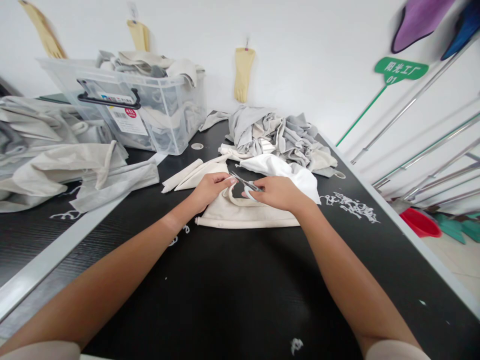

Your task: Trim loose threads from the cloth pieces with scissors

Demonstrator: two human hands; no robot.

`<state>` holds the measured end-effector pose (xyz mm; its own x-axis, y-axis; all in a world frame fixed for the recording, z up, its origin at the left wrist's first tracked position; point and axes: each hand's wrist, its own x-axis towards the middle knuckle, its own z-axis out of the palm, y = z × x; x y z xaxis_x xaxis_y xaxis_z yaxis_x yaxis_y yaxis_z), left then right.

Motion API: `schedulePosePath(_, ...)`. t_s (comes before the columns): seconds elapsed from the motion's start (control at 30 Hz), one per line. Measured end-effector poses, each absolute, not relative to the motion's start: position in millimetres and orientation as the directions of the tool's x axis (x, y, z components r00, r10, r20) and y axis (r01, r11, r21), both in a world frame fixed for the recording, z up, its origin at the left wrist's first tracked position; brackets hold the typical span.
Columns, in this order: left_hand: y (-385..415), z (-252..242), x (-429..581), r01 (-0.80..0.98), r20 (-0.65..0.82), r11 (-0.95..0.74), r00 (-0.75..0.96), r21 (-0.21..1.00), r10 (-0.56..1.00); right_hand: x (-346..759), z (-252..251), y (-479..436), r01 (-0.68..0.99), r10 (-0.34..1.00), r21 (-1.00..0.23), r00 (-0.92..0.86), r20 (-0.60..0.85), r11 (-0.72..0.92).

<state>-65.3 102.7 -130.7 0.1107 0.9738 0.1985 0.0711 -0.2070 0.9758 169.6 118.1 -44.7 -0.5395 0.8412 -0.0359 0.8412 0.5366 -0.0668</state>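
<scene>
My left hand (214, 189) pinches the edge of a cream cloth piece (247, 216) spread on the black table (225, 290). In my right hand (279, 191) is a pair of small scissors (244, 181), their tips pointing left and close to the pinched edge. Whether the blades touch the fabric I cannot tell. A white cloth (285, 167) lies just behind my right hand. Beyond it rises a heap of grey and cream cloth pieces (262, 130).
Cut thread scraps (352, 206) lie at the right. A clear plastic box (168, 115) full of cloth stands at the back left, with more grey cloth (56, 165) piled in front. Yellow gloves (244, 75) hang on the wall; mop poles (412, 105) lean at the right.
</scene>
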Motion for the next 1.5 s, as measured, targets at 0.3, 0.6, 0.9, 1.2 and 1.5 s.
schedulePosePath(0.3,104,-134,-66,0.087,0.186,-0.197,0.112,0.977,0.976,168,-47,118,0.816,0.815,0.010,-0.577,-0.054,0.578)
schedulePosePath(0.6,104,-137,-67,0.049,0.186,-0.191,0.093,0.980,0.978,165,-52,119,0.803,0.806,0.077,-0.591,-0.026,0.591)
schedulePosePath(0.9,102,-135,-63,0.061,0.216,-0.225,0.128,0.972,0.968,157,-54,111,0.835,0.836,0.051,-0.546,-0.049,0.548)
schedulePosePath(1.2,101,-136,-62,0.057,0.194,-0.204,0.151,0.977,0.969,154,-51,105,0.849,0.856,0.108,-0.515,-0.048,0.518)
schedulePosePath(1.5,101,-134,-60,0.032,0.191,-0.195,0.109,0.980,0.976,155,-51,109,0.847,0.849,0.068,-0.529,-0.005,0.528)
